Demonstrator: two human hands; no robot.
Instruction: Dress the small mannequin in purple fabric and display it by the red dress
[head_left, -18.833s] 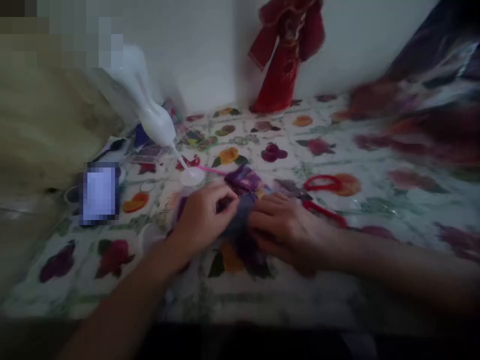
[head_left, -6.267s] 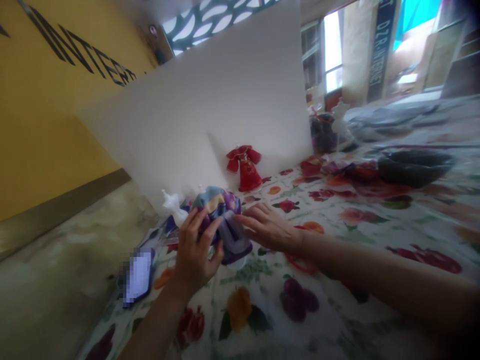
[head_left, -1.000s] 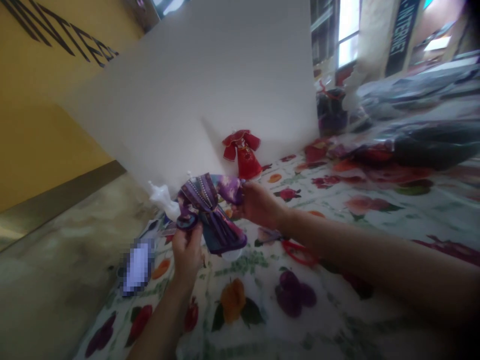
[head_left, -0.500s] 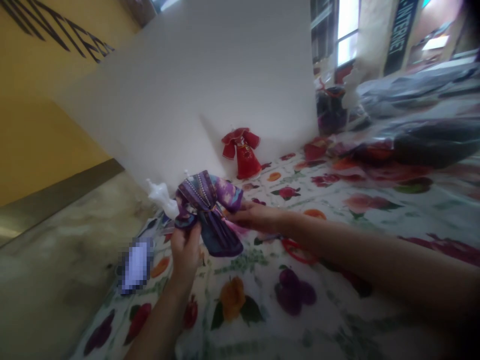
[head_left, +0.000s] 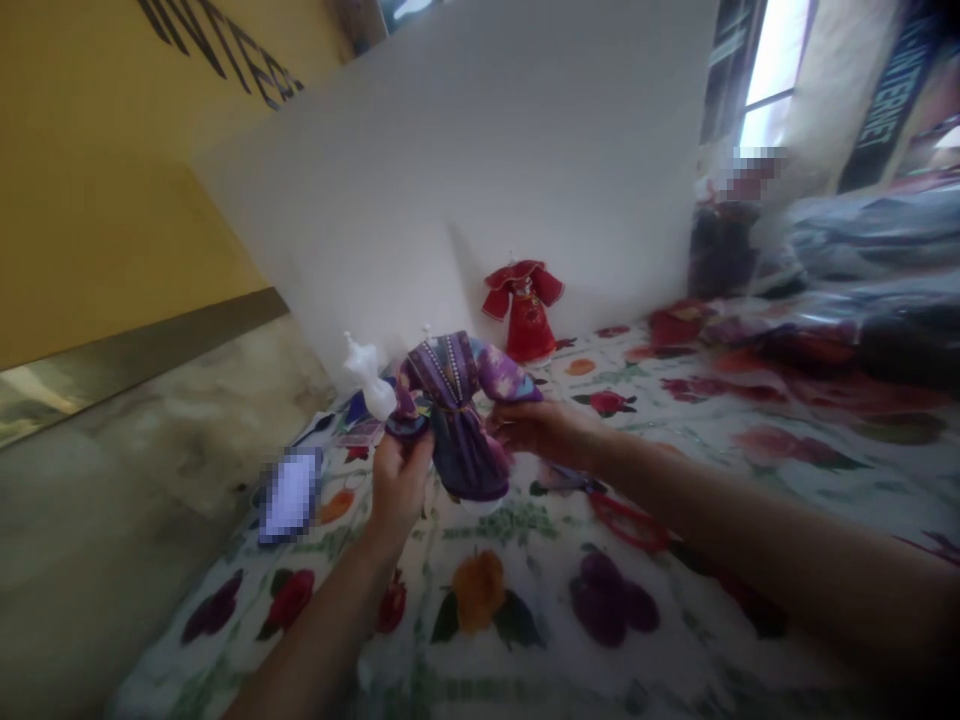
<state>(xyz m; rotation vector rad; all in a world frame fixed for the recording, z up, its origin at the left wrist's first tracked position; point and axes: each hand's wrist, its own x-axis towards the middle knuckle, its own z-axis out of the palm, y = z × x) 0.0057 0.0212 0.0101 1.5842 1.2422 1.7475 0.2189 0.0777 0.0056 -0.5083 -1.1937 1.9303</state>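
The left hand (head_left: pixel 401 480) has its thumb and fingers closed on one cuff of a purple robe (head_left: pixel 459 425), a small garment dressed on a little stand whose white neck peg (head_left: pixel 427 330) pokes out at the top. The right hand (head_left: pixel 551 430) reaches in from the other side, its fingers bent under the opposite sleeve and against the skirt; the fingertips are partly hidden by the cloth, so I cannot tell whether they grip it or merely touch it.

The robe therefore sits between the two hands, to the right of the left hand and a little beyond it, and directly left of the right hand's fingers. Its long axis runs from the peg, leaning left and away, down to the hem, nearer the wearer and further right, where a pale round base shows at the tabletop (head_left: pixel 517 580). Both hands are about equally near, one at each sleeve.

Just left of the robe, a bare white mannequin (head_left: pixel 366 378) tilts close to the near sleeve. Beyond, a red dress (head_left: pixel 529 318) stands upright before a white board (head_left: pixel 375 200). Nearer, a phone (head_left: pixel 291 495) with a blurred-out screen lies left of the left hand, and red-handled scissors (head_left: pixel 630 522) lie beside the right forearm. Clear plastic bags (head_left: pixel 870 235) are heaped far right.
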